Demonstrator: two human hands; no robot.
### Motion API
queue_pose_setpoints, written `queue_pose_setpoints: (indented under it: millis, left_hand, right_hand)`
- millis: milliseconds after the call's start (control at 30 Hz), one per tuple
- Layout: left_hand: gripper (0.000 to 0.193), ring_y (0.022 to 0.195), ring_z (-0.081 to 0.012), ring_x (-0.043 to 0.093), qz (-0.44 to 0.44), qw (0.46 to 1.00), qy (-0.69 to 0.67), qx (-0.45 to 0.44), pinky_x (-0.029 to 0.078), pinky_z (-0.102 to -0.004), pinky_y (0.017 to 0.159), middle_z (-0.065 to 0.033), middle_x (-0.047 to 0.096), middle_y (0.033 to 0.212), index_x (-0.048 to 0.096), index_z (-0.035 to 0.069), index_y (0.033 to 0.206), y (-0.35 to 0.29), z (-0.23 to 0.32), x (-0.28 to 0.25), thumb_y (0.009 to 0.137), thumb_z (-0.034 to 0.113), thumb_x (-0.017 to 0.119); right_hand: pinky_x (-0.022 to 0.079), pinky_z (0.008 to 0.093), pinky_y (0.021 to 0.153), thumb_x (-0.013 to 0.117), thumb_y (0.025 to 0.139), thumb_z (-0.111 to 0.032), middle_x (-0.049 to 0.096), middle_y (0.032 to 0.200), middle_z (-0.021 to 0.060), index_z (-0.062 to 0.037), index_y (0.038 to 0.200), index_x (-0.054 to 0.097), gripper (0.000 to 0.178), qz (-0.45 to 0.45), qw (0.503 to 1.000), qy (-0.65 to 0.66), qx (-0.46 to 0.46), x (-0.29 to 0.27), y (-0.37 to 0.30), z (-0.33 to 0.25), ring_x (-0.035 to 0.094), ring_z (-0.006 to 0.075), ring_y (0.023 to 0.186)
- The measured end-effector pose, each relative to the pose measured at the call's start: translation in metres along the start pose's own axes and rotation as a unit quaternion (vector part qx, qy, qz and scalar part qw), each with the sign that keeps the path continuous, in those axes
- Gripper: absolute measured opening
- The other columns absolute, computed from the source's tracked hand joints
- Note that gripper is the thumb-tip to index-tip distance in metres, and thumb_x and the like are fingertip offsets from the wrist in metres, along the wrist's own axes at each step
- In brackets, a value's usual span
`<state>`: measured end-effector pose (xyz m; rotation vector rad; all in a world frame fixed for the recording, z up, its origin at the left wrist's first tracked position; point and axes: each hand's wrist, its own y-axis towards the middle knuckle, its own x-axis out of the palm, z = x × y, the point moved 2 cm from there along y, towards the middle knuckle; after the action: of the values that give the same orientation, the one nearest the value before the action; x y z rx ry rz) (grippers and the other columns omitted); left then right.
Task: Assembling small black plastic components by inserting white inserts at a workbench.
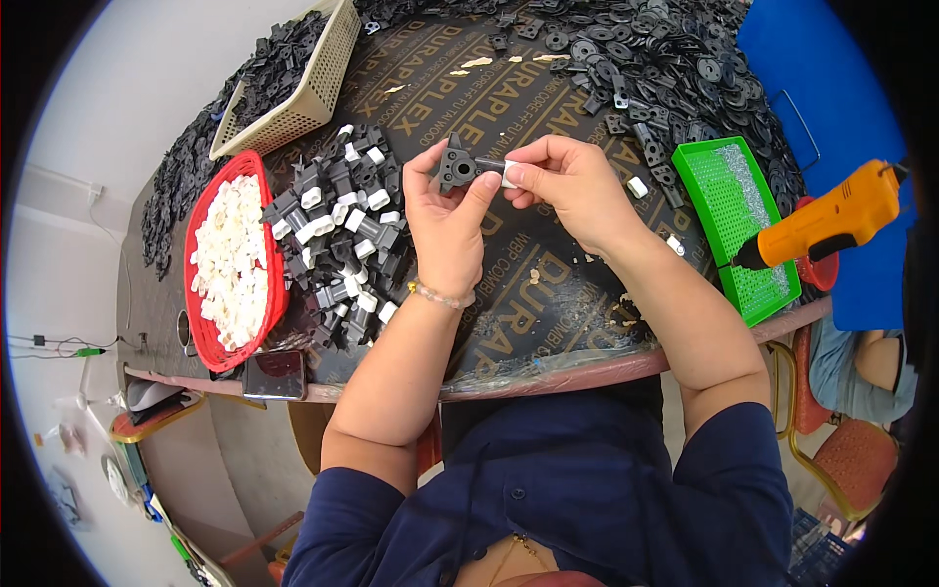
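Observation:
Between both hands, above the middle of the table, is a black plastic fitting (457, 167) with a flat, holed plate and a short tube pointing right. My left hand (447, 230) is closed round the plate end, thumb along its near side. At the tube's right end sits a small white plastic piece (510, 175), pinched between thumb and fingers of my right hand (572, 193). How deep the white piece sits in the tube is hidden by the fingers. Left of my left hand lies a heap of black fittings with white ends (337, 230).
A red basket (276, 284) holds white pieces at left. Behind it stands a beige crate (333, 83) of black parts. Black discs and plates (636, 59) pile up far right. An orange electric screwdriver (831, 217) hangs over a green tray (706, 201) of screws. A phone (275, 375) lies at the near edge.

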<state>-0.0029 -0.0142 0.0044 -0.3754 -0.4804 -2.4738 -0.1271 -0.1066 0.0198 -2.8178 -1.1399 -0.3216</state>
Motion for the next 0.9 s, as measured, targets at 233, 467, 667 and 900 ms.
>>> queue_pose_setpoints:
  millis: [233, 467, 667, 900]
  left_hand:
    - [0.060, 0.080, -0.0130, 0.061, -0.085, 0.947, -0.237, -0.199, 0.049, -0.0256, 0.068, -0.0059, 0.065, 0.100, 0.038, 0.012, 0.141, 0.006, -0.006, -0.007, 0.090, 0.006, 0.070]
    - [0.060, 0.095, -0.0144, 0.063, -0.164, 0.912, -0.275, -0.256, 0.054, -0.0292, 0.078, -0.0063, 0.063, 0.108, 0.034, 0.016, 0.145, -0.001, -0.002, 0.003, 0.094, 0.013, 0.066]
    - [0.032, 0.094, -0.0201, 0.062, -0.027, 0.887, -0.341, -0.311, 0.051, -0.0370, 0.089, -0.0069, 0.062, 0.103, 0.054, 0.015, 0.123, 0.009, -0.023, -0.009, 0.101, 0.039, 0.051]
    - [0.044, 0.110, -0.0277, 0.062, -0.077, 0.869, -0.408, -0.271, 0.049, -0.0461, 0.100, -0.0125, 0.063, 0.117, 0.045, 0.010, 0.136, 0.005, -0.047, -0.026, 0.100, 0.033, 0.056]
  right_hand:
    - [0.050, 0.0299, 0.091, 0.074, 0.087, -0.012, 0.064, 0.111, 0.0088, 0.0022, 0.124, 0.058, 0.043, -0.045, 0.996, -0.006, -0.082, 0.000, 0.000, -0.005, 0.062, 0.0153, 0.101]
    - [0.039, 0.0365, 0.104, 0.087, 0.073, -0.021, 0.059, 0.121, 0.0116, -0.0019, 0.135, 0.049, 0.075, -0.125, 0.989, -0.003, -0.082, 0.002, -0.002, -0.008, 0.054, 0.0181, 0.114]
    - [0.044, 0.0343, 0.101, 0.086, 0.069, -0.009, 0.060, 0.122, 0.0107, -0.0019, 0.133, 0.045, 0.076, -0.080, 0.975, -0.151, -0.140, 0.027, 0.004, -0.019, 0.056, 0.0188, 0.115]
    - [0.044, 0.0419, 0.102, 0.086, 0.066, -0.027, 0.058, 0.125, 0.0168, -0.0052, 0.127, 0.054, 0.072, -0.176, 0.868, -0.357, -0.298, 0.133, 0.046, -0.030, 0.055, 0.0381, 0.116]
